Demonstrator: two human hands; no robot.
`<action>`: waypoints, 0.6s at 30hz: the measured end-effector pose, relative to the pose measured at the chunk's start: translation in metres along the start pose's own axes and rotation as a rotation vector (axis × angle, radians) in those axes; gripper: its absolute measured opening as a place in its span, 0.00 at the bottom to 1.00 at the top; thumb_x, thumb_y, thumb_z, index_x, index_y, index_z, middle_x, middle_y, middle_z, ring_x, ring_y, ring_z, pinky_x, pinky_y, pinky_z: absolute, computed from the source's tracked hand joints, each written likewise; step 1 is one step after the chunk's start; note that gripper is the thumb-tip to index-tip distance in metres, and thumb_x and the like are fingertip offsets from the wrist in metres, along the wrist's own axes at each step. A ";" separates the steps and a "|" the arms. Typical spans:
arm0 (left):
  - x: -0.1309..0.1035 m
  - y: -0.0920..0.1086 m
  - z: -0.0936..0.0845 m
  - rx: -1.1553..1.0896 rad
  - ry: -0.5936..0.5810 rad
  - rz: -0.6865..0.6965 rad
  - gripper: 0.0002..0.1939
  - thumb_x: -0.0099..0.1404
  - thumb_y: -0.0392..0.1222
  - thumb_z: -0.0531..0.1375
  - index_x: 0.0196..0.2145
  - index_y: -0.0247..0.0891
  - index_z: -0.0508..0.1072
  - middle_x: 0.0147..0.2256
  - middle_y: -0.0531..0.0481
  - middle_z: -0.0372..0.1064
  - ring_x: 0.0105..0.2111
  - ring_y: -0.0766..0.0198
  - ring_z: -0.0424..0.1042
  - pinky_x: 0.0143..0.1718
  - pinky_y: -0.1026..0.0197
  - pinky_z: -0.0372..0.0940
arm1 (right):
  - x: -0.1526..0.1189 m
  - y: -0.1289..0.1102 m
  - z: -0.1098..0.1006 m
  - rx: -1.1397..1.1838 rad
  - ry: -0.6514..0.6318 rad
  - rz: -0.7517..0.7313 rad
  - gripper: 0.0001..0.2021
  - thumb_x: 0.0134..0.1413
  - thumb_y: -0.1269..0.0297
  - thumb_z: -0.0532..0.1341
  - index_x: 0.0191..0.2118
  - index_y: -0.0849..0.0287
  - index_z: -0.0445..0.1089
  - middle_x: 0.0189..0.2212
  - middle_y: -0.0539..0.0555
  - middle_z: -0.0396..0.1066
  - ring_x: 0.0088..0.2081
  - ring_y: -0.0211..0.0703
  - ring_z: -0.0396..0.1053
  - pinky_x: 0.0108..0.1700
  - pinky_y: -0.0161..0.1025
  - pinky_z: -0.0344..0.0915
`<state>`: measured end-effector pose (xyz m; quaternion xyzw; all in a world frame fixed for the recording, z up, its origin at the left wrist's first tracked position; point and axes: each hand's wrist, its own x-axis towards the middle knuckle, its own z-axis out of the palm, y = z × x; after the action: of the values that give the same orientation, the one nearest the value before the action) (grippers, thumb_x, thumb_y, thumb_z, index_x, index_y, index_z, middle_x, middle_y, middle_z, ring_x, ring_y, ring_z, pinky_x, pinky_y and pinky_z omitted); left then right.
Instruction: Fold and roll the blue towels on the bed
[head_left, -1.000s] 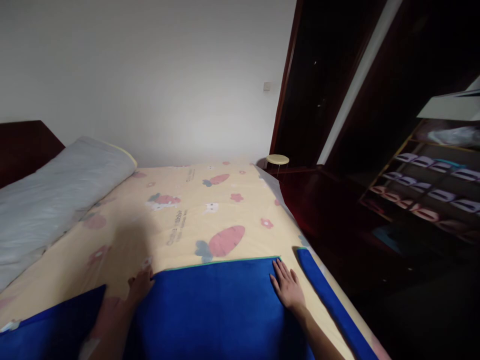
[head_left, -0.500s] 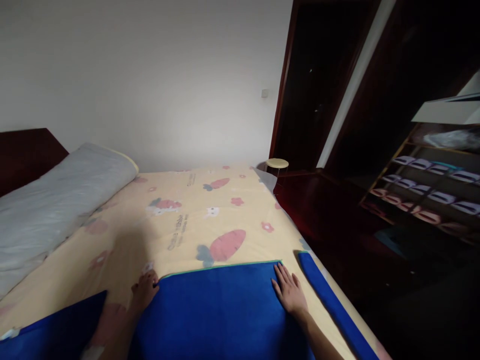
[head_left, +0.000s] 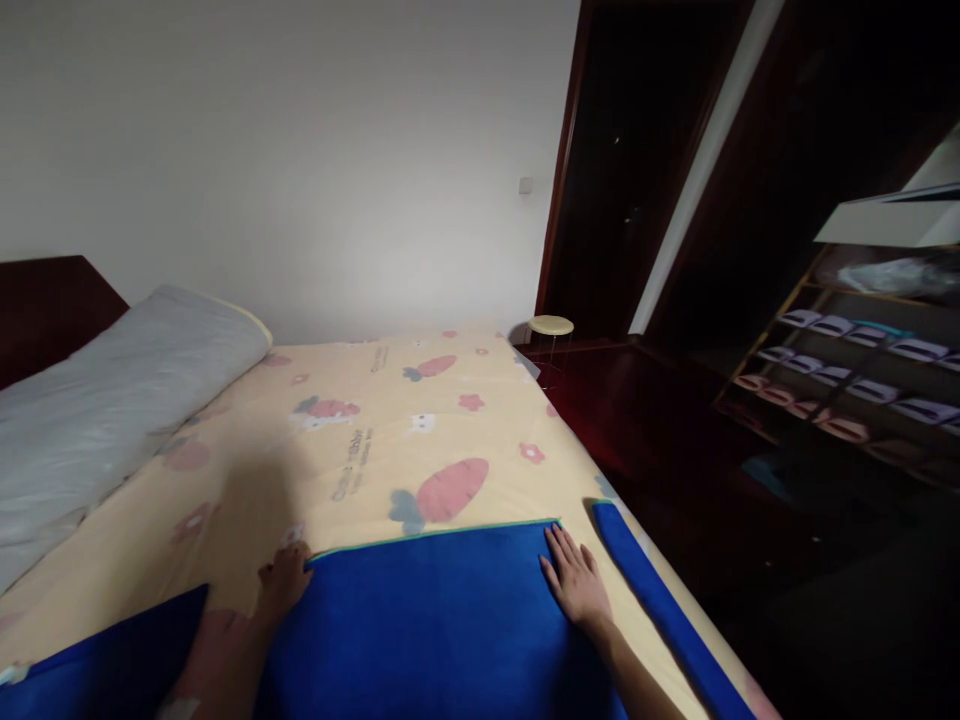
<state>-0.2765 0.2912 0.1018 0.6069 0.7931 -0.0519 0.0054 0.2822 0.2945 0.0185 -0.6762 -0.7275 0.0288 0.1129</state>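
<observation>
A blue cloth with a green edge (head_left: 435, 620) lies flat on the bed in front of me. At its far left corner, my left hand (head_left: 285, 580) is closed, its curled fingers pinching the edge. My right hand (head_left: 579, 582) rests palm down near the far right corner, fingers spread and stretched out on the fabric. Just right of that hand runs a long, narrow folded blue strip (head_left: 660, 600). Another piece of blue cloth (head_left: 127, 650) lies at the lower left, partly in shadow.
The bed has a cream sheet with carrot prints (head_left: 510, 400). A grey quilt (head_left: 142, 380) is heaped on the left. Past the bed's right edge stand a round stool (head_left: 551, 326) and a rack of shoes (head_left: 847, 380). A dark door (head_left: 622, 160) is behind.
My left hand has shifted very slightly left at the cloth's corner. The right hand stays flat on the cloth. The whole view has moved a little.
</observation>
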 end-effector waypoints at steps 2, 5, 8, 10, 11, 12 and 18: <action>-0.005 -0.001 0.000 0.022 0.052 -0.114 0.19 0.60 0.36 0.50 0.47 0.38 0.72 0.50 0.38 0.70 0.52 0.46 0.66 0.47 0.44 0.61 | 0.000 0.002 0.001 0.002 -0.005 0.001 0.31 0.65 0.47 0.41 0.68 0.56 0.49 0.68 0.54 0.49 0.69 0.46 0.42 0.68 0.54 0.40; -0.012 0.002 0.000 0.004 0.190 -0.272 0.26 0.63 0.33 0.43 0.57 0.31 0.66 0.55 0.28 0.65 0.54 0.40 0.65 0.46 0.38 0.63 | -0.001 0.008 0.003 -0.001 0.002 0.005 0.31 0.65 0.47 0.41 0.68 0.56 0.49 0.68 0.54 0.49 0.69 0.47 0.44 0.68 0.55 0.41; -0.018 0.025 0.002 -0.100 0.352 -0.143 0.30 0.65 0.33 0.41 0.64 0.31 0.56 0.63 0.33 0.58 0.62 0.48 0.59 0.54 0.44 0.62 | 0.001 0.001 0.001 -0.018 0.088 -0.006 0.31 0.64 0.52 0.43 0.69 0.58 0.48 0.67 0.57 0.50 0.68 0.51 0.45 0.68 0.57 0.39; -0.025 0.059 0.008 -0.147 0.384 0.047 0.31 0.66 0.35 0.42 0.67 0.35 0.50 0.66 0.40 0.53 0.67 0.55 0.50 0.63 0.49 0.55 | 0.004 -0.025 0.000 -0.006 0.147 -0.041 0.30 0.63 0.61 0.43 0.70 0.61 0.43 0.68 0.59 0.48 0.69 0.53 0.44 0.68 0.58 0.38; -0.031 0.082 0.014 -0.164 0.377 0.147 0.31 0.67 0.36 0.43 0.68 0.36 0.48 0.67 0.42 0.50 0.68 0.56 0.45 0.66 0.49 0.50 | 0.006 -0.046 -0.001 0.016 0.150 -0.070 0.31 0.62 0.65 0.43 0.70 0.62 0.41 0.68 0.58 0.46 0.69 0.52 0.42 0.68 0.58 0.38; -0.037 0.107 0.020 -0.187 0.365 0.247 0.32 0.67 0.37 0.43 0.68 0.37 0.46 0.68 0.43 0.48 0.69 0.56 0.42 0.67 0.47 0.46 | 0.007 -0.072 0.000 0.049 0.126 -0.111 0.32 0.61 0.68 0.42 0.70 0.61 0.39 0.69 0.58 0.45 0.69 0.51 0.42 0.68 0.57 0.39; -0.067 0.200 0.052 -0.239 0.156 0.444 0.29 0.70 0.39 0.40 0.68 0.44 0.44 0.68 0.48 0.45 0.68 0.60 0.46 0.66 0.46 0.48 | 0.010 -0.194 0.006 0.255 -0.181 -0.440 0.28 0.65 0.62 0.44 0.69 0.57 0.47 0.68 0.53 0.45 0.69 0.46 0.43 0.67 0.51 0.45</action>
<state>-0.0689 0.2740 0.0393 0.7632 0.6390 0.0915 0.0271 0.0904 0.2887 0.0514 -0.4769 -0.8545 0.1552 0.1352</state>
